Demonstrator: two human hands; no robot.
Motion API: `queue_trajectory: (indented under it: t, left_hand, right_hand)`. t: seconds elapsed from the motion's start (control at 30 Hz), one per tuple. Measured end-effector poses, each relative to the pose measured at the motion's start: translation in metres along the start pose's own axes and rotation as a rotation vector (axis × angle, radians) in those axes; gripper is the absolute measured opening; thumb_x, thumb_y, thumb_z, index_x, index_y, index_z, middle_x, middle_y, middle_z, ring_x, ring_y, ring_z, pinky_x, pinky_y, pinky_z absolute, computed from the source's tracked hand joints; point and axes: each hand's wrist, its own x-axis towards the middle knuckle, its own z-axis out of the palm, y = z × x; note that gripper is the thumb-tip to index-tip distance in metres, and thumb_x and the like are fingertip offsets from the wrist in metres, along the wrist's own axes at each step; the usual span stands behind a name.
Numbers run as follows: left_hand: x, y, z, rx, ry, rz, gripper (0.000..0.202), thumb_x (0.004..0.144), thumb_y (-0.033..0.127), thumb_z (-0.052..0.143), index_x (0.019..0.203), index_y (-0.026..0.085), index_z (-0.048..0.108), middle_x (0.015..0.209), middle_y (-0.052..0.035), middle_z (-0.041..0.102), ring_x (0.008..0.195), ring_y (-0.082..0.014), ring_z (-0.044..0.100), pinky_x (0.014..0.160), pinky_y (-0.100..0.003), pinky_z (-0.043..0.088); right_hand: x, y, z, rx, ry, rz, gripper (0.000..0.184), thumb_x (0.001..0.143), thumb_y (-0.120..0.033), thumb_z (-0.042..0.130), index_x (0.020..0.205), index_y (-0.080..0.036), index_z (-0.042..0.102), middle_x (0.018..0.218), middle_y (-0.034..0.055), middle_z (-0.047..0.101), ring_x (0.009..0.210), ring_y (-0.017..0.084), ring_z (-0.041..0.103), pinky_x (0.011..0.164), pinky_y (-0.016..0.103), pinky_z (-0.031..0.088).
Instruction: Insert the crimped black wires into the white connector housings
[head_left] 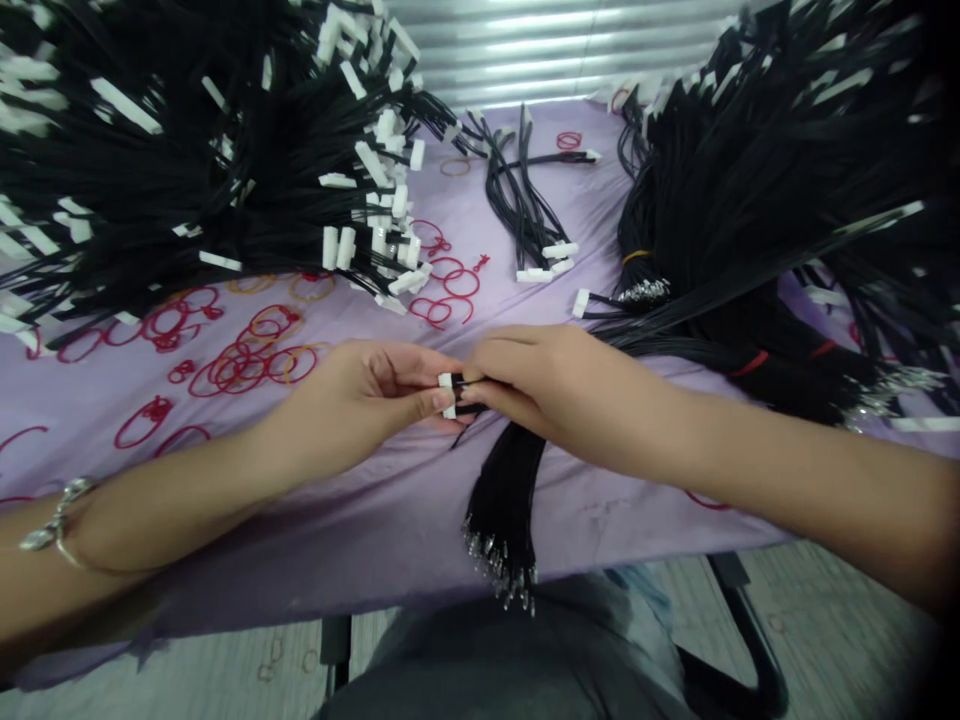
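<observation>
Between my two hands is a small white connector with black wires running into it. My left hand pinches the connector between thumb and fingers, and a bracelet circles that wrist. Fingers of my right hand are closed on black wire right beside the connector, touching the left fingertips. Below the right hand a bundle of black wires hangs toward the table's front edge, with shiny metal terminals at its lower end. Whether this bundle is gripped in the right hand I cannot tell.
Black cables with white connectors are heaped at the left. More black cables pile up at the right, some banded. Several cables lie at the middle back. Red rubber bands are scattered over the purple tablecloth.
</observation>
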Motion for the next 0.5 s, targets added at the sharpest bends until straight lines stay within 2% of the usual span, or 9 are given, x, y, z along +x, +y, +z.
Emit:
queue_trajectory:
  t: [0.1, 0.17, 0.23, 0.3, 0.4, 0.43, 0.5]
  left_hand:
    - [0.000, -0.002, -0.003, -0.057, 0.006, -0.019, 0.013, 0.075, 0.015, 0.071, 0.088, 0.016, 0.074, 0.083, -0.0035, 0.075, 0.073, -0.0124, 0.071, 0.070, -0.018, 0.058]
    - [0.001, -0.004, -0.007, -0.099, 0.011, -0.022, 0.015, 0.077, 0.014, 0.072, 0.091, 0.016, 0.074, 0.086, -0.0039, 0.076, 0.075, -0.0120, 0.071, 0.072, -0.017, 0.058]
    - [0.001, -0.006, -0.010, -0.131, 0.014, -0.019, 0.016, 0.078, 0.013, 0.071, 0.094, 0.015, 0.073, 0.088, -0.0032, 0.076, 0.077, -0.0116, 0.072, 0.075, -0.018, 0.058]
    - [0.002, -0.007, -0.011, -0.156, 0.022, -0.018, 0.015, 0.080, 0.013, 0.070, 0.095, 0.014, 0.072, 0.087, -0.0022, 0.076, 0.078, -0.0120, 0.072, 0.075, -0.019, 0.059]
    - [0.003, -0.005, -0.010, -0.206, 0.039, -0.021, 0.014, 0.079, 0.009, 0.070, 0.092, 0.012, 0.072, 0.081, -0.0004, 0.075, 0.075, -0.0117, 0.072, 0.073, -0.018, 0.060]
    - [0.003, -0.004, -0.009, -0.222, 0.043, -0.027, 0.014, 0.079, 0.008, 0.070, 0.092, 0.011, 0.071, 0.080, -0.0001, 0.075, 0.074, -0.0115, 0.072, 0.072, -0.017, 0.060]
    - [0.003, -0.003, -0.008, -0.243, 0.057, -0.039, 0.014, 0.078, 0.006, 0.069, 0.092, 0.010, 0.071, 0.078, -0.0004, 0.074, 0.073, -0.0118, 0.072, 0.071, -0.018, 0.060]
  right_hand:
    - [-0.002, 0.010, -0.019, 0.104, -0.050, 0.012, 0.008, 0.085, -0.019, 0.062, 0.087, -0.014, 0.067, 0.075, -0.0002, 0.065, 0.065, 0.010, 0.055, 0.060, 0.023, 0.037]
    - [-0.006, 0.013, -0.031, 0.099, -0.008, 0.018, 0.005, 0.082, -0.019, 0.064, 0.083, -0.017, 0.069, 0.070, -0.0027, 0.064, 0.059, 0.009, 0.053, 0.056, 0.023, 0.035]
    - [-0.010, 0.012, -0.041, 0.044, 0.075, 0.025, 0.008, 0.083, -0.021, 0.064, 0.079, -0.018, 0.070, 0.070, -0.0026, 0.065, 0.059, 0.009, 0.053, 0.055, 0.025, 0.035]
    - [-0.013, 0.008, -0.047, -0.039, 0.221, 0.073, 0.012, 0.085, -0.025, 0.062, 0.079, -0.019, 0.072, 0.074, -0.0011, 0.066, 0.065, 0.010, 0.056, 0.059, 0.026, 0.037]
    - [-0.013, 0.006, -0.048, -0.253, 0.466, 0.168, 0.023, 0.090, -0.033, 0.056, 0.093, -0.019, 0.074, 0.077, 0.0044, 0.062, 0.074, 0.014, 0.053, 0.066, 0.030, 0.036]
    - [-0.012, 0.008, -0.046, -0.304, 0.483, 0.167, 0.026, 0.091, -0.034, 0.055, 0.097, -0.016, 0.073, 0.075, 0.0056, 0.060, 0.073, 0.015, 0.051, 0.065, 0.031, 0.035]
    - [-0.009, 0.012, -0.043, -0.321, 0.418, 0.123, 0.025, 0.089, -0.032, 0.057, 0.094, -0.013, 0.072, 0.071, 0.0054, 0.058, 0.067, 0.014, 0.049, 0.061, 0.031, 0.035]
